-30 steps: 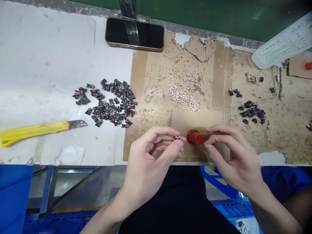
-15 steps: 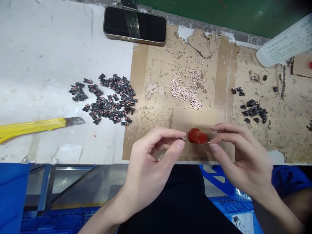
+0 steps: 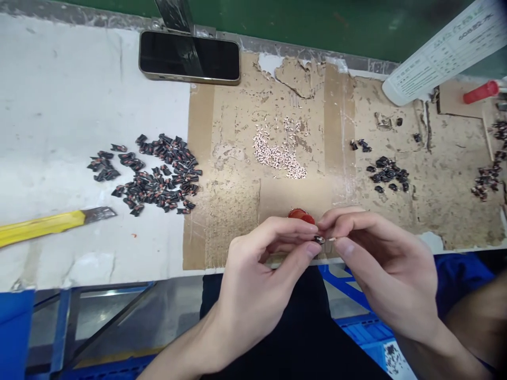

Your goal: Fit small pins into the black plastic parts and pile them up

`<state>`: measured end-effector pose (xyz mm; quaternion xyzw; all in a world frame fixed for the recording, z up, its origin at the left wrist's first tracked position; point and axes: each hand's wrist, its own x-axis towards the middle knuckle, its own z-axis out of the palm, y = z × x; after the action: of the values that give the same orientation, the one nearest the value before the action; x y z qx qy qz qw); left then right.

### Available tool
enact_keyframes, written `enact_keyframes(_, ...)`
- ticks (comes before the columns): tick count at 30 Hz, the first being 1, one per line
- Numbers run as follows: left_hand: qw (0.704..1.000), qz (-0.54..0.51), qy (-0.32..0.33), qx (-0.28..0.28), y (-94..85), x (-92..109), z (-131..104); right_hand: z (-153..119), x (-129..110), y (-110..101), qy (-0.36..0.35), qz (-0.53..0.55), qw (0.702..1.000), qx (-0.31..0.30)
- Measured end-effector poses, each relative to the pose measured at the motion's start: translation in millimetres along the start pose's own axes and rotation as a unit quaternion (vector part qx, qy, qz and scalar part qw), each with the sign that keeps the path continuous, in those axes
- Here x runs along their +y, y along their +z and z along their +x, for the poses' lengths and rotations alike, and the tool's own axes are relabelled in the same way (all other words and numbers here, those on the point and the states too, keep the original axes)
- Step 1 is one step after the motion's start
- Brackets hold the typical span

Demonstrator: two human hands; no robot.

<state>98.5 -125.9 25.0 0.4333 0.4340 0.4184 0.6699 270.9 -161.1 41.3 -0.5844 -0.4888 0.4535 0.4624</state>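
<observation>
Between thumb and index finger, my left hand point(image 3: 269, 269) pinches a small black part point(image 3: 319, 239). Close beside it, my right hand point(image 3: 380, 264) pinches a tiny pinkish piece point(image 3: 331, 239), its tip almost at the black part; whether they touch I cannot tell. Just behind my fingers is a small red cup point(image 3: 301, 215), partly hidden by them. Further back on the cardboard lies a scattered heap of tiny pinkish pieces point(image 3: 277, 153). A pile of black parts with reddish insides point(image 3: 162, 174) is spread to the left.
A yellow utility knife point(image 3: 43, 227) lies at left, blade out. A phone point(image 3: 190, 57) leans at the back edge. To the right are a small group of black parts point(image 3: 388, 173), a white bottle point(image 3: 439, 58) and a red tube point(image 3: 480, 92). Another person's arm point(image 3: 479, 311) shows at lower right.
My hands have come together in front of the red cup, bringing the pinkish piece up to the black part. The view has shifted right, so the table's things appear further left.
</observation>
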Motion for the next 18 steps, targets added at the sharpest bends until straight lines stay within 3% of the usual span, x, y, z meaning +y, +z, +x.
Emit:
enact_keyframes(11,0.998,0.042,0.027,-0.03,-2.6,1.6,-0.6,-0.1,-0.9,-1.0,-0.007,-0.016,1.0,-0.022)
enact_keyframes(18,0.989,0.121,0.066,-0.061,-9.2,8.0,-0.3,5.5,-4.0,-5.4,-0.016,-0.041,0.998,-0.041)
